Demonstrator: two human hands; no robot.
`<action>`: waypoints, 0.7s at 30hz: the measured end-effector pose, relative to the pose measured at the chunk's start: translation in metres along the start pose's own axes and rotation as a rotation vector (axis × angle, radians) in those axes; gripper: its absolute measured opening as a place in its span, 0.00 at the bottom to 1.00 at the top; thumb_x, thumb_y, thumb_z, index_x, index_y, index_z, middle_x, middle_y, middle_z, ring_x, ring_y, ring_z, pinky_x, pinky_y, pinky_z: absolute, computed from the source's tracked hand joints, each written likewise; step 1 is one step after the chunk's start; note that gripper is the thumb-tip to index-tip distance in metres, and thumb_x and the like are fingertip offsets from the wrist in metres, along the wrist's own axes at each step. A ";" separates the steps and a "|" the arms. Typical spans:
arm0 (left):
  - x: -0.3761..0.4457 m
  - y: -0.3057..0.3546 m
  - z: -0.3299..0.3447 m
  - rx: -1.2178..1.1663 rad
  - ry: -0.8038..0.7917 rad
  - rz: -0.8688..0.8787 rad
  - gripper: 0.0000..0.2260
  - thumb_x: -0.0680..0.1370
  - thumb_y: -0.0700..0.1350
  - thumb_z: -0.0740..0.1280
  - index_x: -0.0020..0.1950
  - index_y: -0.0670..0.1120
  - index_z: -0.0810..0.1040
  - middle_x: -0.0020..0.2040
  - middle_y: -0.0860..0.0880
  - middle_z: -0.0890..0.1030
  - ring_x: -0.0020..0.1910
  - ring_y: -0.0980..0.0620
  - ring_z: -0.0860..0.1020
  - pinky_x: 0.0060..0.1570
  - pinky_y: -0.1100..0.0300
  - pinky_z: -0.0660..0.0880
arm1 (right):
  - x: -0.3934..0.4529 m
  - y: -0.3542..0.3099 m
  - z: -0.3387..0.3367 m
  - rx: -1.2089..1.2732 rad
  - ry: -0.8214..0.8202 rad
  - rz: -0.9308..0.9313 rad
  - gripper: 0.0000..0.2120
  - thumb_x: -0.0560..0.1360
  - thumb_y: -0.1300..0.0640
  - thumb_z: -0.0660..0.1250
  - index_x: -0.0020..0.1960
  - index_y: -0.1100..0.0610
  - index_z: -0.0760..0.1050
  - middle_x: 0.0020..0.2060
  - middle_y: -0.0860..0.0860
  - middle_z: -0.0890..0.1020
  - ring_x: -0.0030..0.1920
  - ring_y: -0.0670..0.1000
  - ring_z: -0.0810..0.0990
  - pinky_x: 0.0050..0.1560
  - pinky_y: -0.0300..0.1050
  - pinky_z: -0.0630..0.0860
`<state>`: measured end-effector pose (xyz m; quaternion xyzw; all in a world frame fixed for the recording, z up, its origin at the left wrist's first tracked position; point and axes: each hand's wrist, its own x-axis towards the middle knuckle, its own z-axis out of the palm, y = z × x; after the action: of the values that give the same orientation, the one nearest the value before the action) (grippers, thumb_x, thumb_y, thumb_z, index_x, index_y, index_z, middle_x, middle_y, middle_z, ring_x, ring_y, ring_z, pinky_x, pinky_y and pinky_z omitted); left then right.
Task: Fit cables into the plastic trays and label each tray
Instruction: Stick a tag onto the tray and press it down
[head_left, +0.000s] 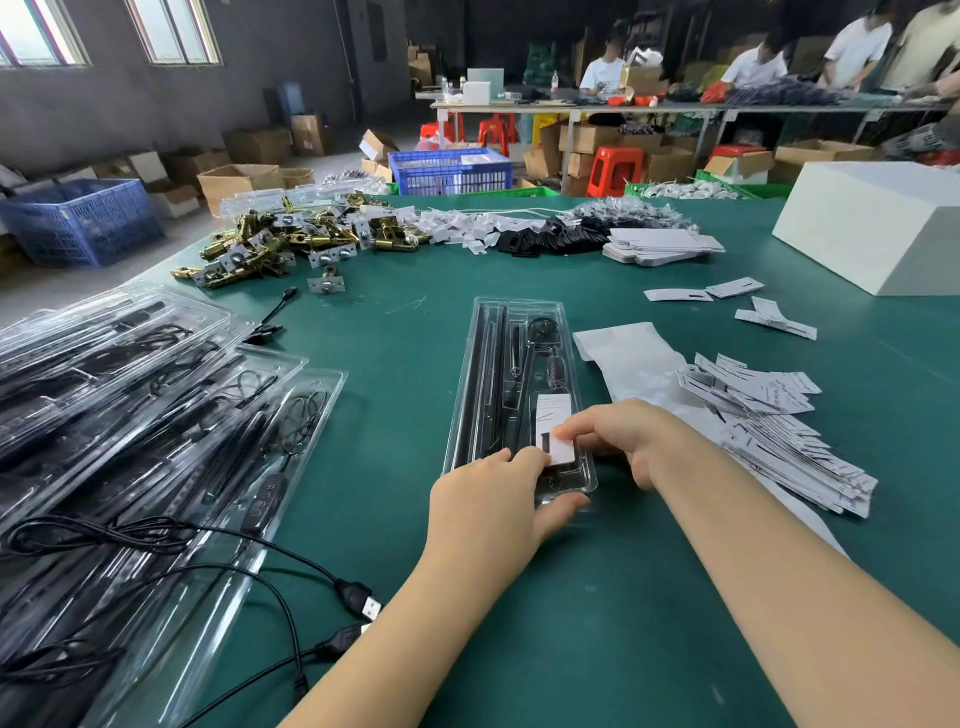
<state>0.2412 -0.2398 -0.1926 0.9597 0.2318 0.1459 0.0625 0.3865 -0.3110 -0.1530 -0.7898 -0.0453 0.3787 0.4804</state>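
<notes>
Two hands are working at one clear plastic tray (519, 332) lying lengthwise on the green table (571, 597), black cable parts sitting in its channels. Left hand (488, 509) is gripping its near end; right hand (618, 436) is pinching a white label (558, 431) against it.

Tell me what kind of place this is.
Probably a packing workshop or small factory: stacked clear trays holding cables, a heap of paper labels on the green worktable, cardboard boxes on the floor.
</notes>
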 end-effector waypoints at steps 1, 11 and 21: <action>0.000 0.000 0.000 0.005 0.002 0.002 0.26 0.73 0.72 0.53 0.63 0.59 0.71 0.53 0.57 0.80 0.49 0.54 0.79 0.37 0.61 0.67 | 0.001 0.000 0.001 -0.001 0.001 0.011 0.06 0.69 0.63 0.73 0.46 0.60 0.80 0.40 0.54 0.83 0.62 0.57 0.74 0.69 0.57 0.65; 0.000 -0.001 0.001 0.010 0.010 0.020 0.22 0.75 0.69 0.56 0.62 0.58 0.71 0.51 0.56 0.80 0.49 0.54 0.79 0.36 0.60 0.68 | 0.002 -0.001 0.008 0.064 0.046 0.009 0.08 0.70 0.65 0.71 0.50 0.62 0.80 0.41 0.56 0.81 0.56 0.60 0.79 0.63 0.59 0.73; 0.000 -0.001 0.002 0.002 0.030 0.041 0.19 0.77 0.65 0.57 0.63 0.57 0.72 0.51 0.55 0.79 0.50 0.53 0.79 0.36 0.59 0.66 | 0.000 0.010 0.011 0.150 0.108 -0.100 0.11 0.70 0.67 0.74 0.52 0.62 0.81 0.46 0.60 0.84 0.48 0.61 0.83 0.47 0.57 0.81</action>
<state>0.2417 -0.2392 -0.1950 0.9620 0.2133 0.1613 0.0553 0.3768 -0.3080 -0.1637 -0.7675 -0.0301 0.3136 0.5583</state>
